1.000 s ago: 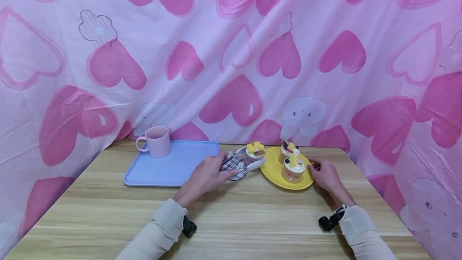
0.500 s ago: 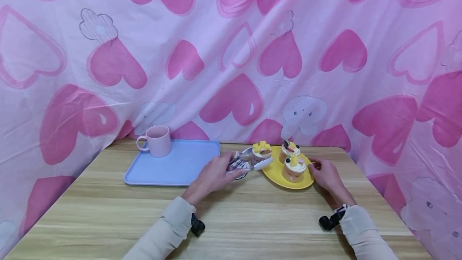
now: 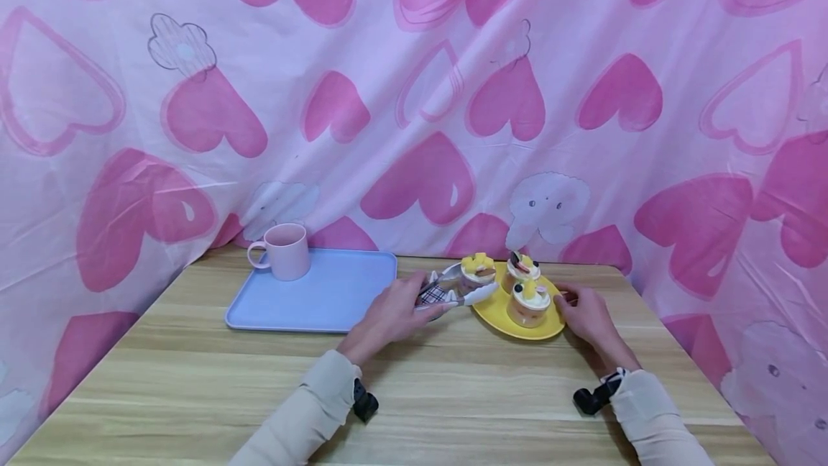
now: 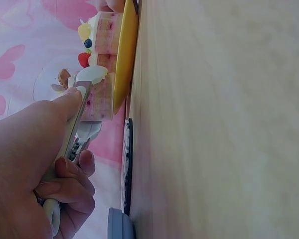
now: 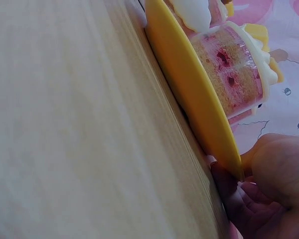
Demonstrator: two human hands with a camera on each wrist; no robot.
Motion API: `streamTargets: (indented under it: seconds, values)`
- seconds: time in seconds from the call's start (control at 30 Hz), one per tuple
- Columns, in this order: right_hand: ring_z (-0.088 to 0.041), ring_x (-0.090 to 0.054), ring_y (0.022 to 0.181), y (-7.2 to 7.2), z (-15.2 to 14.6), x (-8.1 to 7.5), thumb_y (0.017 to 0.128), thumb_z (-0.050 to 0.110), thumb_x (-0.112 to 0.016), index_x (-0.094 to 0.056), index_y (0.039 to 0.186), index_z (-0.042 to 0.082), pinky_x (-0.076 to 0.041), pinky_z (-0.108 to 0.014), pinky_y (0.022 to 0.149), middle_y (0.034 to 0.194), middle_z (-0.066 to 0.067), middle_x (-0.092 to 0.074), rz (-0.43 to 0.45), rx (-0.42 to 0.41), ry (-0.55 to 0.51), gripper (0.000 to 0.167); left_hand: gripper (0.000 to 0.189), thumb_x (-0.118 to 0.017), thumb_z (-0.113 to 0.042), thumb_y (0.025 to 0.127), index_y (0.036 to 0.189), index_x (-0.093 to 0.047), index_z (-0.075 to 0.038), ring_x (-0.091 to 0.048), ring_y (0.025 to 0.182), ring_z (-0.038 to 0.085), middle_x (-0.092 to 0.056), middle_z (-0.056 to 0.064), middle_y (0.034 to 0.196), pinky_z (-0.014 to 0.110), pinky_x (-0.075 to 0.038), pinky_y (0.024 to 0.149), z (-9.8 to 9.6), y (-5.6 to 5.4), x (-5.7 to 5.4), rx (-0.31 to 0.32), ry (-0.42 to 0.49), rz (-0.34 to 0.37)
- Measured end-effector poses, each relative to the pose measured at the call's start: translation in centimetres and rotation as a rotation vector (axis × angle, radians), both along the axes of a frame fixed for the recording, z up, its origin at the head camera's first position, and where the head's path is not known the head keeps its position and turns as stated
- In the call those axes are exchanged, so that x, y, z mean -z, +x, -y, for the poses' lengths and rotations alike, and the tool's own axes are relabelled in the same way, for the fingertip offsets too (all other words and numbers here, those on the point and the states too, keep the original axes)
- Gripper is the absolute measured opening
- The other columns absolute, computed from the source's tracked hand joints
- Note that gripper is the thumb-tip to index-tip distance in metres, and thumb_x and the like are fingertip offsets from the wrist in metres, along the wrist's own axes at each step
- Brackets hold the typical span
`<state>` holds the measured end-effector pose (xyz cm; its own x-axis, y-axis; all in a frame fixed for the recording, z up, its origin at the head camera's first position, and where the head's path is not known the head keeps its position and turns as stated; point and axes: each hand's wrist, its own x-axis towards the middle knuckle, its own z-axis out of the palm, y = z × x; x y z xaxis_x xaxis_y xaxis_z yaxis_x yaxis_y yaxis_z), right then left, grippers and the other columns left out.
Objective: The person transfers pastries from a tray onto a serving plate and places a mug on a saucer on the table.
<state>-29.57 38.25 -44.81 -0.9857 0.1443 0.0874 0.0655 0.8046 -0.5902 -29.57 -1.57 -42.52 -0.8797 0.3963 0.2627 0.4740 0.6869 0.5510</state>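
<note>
Plainly, left fingers grip tongs around creamy, yellow-topped cake (right fingers pinch a plate).

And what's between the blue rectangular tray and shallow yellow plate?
Head view: a round black-white checked coaster, partly hidden by the left hand and silver tongs.

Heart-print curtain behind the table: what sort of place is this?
Probably a staged tabletop set for recording, rather than a working café: a heart-print curtain hangs behind and beside a wood-grain table, and black wrist-worn cameras suggest filming.
</note>
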Motion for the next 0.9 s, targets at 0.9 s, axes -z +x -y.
streamTargets:
  seconds: [0.9]
  values:
    - [-0.034, -0.062, 0.107, 0.0, 0.1, -0.1, 0.111, 0.016, -0.056, -0.056, 0.153, -0.003, -0.055, -0.035, 0.082, 0.128, -0.027, -0.065, 0.008, 0.007, 0.003, 0.046, 0.061, -0.073, -0.067, 0.096, 0.133, -0.059, -0.021, -0.053, 0.068, 0.012, -0.056, -0.003, 0.078, 0.028, -0.041, 0.056, -2.7, -0.3, 0.2, -0.011, -0.13, -0.073]
